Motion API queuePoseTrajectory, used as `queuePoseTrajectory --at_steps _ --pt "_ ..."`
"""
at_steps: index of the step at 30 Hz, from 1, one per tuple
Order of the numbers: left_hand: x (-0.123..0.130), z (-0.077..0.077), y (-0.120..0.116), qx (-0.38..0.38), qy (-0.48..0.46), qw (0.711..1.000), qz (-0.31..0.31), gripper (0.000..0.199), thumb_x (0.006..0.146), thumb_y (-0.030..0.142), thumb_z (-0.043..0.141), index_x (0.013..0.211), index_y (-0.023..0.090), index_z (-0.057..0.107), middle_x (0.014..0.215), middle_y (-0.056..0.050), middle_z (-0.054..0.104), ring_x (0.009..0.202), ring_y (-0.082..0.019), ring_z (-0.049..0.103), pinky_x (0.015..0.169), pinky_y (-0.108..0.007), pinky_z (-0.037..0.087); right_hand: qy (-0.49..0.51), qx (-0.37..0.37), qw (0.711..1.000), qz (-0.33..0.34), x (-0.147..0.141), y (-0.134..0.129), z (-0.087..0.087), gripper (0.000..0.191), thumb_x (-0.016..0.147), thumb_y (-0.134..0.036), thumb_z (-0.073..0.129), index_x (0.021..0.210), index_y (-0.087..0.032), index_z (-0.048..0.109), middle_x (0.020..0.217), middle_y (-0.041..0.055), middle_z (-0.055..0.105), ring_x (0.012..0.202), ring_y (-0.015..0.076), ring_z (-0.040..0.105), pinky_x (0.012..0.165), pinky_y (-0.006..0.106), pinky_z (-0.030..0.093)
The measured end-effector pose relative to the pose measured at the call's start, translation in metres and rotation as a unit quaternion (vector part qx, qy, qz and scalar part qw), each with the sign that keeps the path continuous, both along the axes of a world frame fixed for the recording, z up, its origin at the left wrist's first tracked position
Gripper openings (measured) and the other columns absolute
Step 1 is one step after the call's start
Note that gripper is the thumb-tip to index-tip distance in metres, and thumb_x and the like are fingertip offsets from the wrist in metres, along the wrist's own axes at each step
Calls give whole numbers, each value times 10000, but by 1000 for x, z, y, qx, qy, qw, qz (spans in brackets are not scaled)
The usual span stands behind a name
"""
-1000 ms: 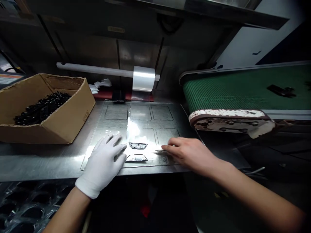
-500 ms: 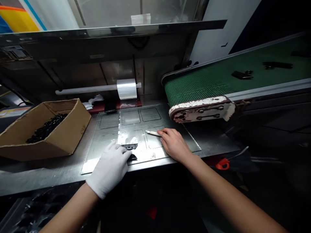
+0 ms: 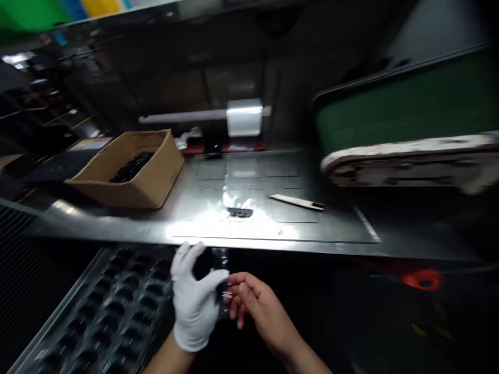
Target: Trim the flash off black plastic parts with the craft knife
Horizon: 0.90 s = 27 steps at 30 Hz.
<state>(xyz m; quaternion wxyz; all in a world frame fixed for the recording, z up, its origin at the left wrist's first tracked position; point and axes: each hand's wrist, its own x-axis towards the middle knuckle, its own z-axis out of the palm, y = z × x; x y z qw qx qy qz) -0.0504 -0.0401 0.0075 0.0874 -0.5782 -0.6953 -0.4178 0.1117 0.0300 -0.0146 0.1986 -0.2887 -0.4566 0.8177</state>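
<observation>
Holds gloved left hand (image 3: pixel 197 298) below the front edge of the steel bench (image 3: pixel 128 228), with two fingers up and well apart from the thumb. Crosses in front of a dark, glossy piece (image 3: pixel 223 311) with that thumb. Curls the fingers of bare right hand (image 3: pixel 259 306) just beside it, with thumb close to forefinger. Cannot tell whether either hand grips it. Shows a second dark piece (image 3: pixel 240 212) on the marked sheet (image 3: pixel 335 223), left of a white pen-like tool (image 3: pixel 297 201). Shows a coloured label (image 3: pixel 89 144) behind the cardboard box (image 3: pixel 113 195) and a pale mark (image 3: pixel 279 232) near the sheet's front edge, both too blurred to read.
</observation>
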Motion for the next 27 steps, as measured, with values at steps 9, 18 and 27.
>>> queuePoseTrajectory --at_steps 9,18,27 --pt "5 -58 -101 -155 -482 852 133 310 865 258 722 1164 181 751 910 -60 763 769 -187 701 710 -310 593 -189 163 945 211 -38 -34 -61 386 875 -612 706 953 -233 697 823 43 713 742 210 669 668 297 556" --pt "-52 -82 -284 -160 -566 672 450 328 1007 464 595 959 148 669 902 -37 713 808 -172 700 757 -365 601 -162 333 843 391 -78 -71 -87 387 1010 -582 503 1159 -299 722 1119 79 784 913 268 762 669 336 612" --pt "-87 -100 -322 -393 -492 606 486 322 993 458 626 1023 143 683 920 -30 704 769 -167 679 710 -342 595 -206 326 857 341 -46 -46 -104 414 995 -608 507 1153 -292 724 1141 72 783 1000 268 749 899 388 605"
